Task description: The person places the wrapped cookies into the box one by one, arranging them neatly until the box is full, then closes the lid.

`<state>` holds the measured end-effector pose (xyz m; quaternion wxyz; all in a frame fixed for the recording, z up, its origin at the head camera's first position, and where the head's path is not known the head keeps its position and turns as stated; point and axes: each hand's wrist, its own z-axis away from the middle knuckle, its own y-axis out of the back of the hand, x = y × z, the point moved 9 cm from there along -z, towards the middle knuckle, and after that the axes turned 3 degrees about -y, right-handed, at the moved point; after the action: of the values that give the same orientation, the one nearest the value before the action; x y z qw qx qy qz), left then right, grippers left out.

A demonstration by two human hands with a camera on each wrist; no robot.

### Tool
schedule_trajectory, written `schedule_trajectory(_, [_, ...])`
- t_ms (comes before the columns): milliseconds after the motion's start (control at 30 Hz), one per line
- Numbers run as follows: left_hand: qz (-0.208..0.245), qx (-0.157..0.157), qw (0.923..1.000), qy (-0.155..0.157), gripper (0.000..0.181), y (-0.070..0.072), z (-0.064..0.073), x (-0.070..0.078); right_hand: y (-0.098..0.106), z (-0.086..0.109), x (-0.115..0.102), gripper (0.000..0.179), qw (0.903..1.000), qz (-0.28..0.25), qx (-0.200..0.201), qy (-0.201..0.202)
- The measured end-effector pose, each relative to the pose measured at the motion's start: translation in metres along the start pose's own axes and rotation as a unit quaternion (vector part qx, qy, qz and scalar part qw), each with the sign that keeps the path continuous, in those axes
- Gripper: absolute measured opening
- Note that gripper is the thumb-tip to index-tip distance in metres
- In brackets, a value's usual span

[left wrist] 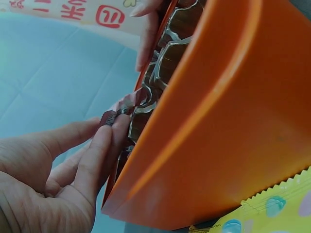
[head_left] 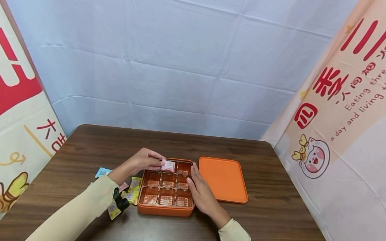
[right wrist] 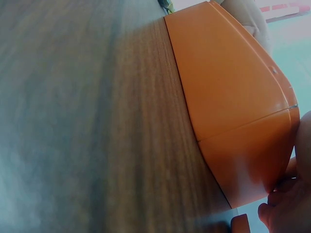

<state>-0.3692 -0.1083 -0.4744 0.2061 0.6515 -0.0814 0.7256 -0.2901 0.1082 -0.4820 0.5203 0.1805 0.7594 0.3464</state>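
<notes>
My left hand (head_left: 146,159) pinches a small pink wrapped packet (head_left: 168,166) by its edge, over the back row of an orange box (head_left: 165,210). A copper-coloured tray divides the box into several square compartments. In the left wrist view, thumb and fingertips grip the crimped end of the packet (left wrist: 127,103) beside the box rim. My right hand (head_left: 203,194) rests along the box's right side with its fingers stretched toward the back. The right wrist view shows part of that hand (right wrist: 291,206) against the orange side wall (right wrist: 233,73).
An orange lid (head_left: 223,179) lies flat on the wooden table (head_left: 260,211), right of the box. Left of the box are yellow packets (head_left: 135,184) and a blue packet (head_left: 102,172), partly hidden by my left arm. A pale cloth (head_left: 176,61) hangs behind the table.
</notes>
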Motion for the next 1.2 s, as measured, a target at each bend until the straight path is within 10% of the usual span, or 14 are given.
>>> schedule_trajectory(1200, [0.018,-0.013,0.9997,0.001,0.029,-0.0061,-0.0006,0.0021,0.0002,-0.0003,0.0024,0.061,0.9999,0.001,-0.009,-0.014])
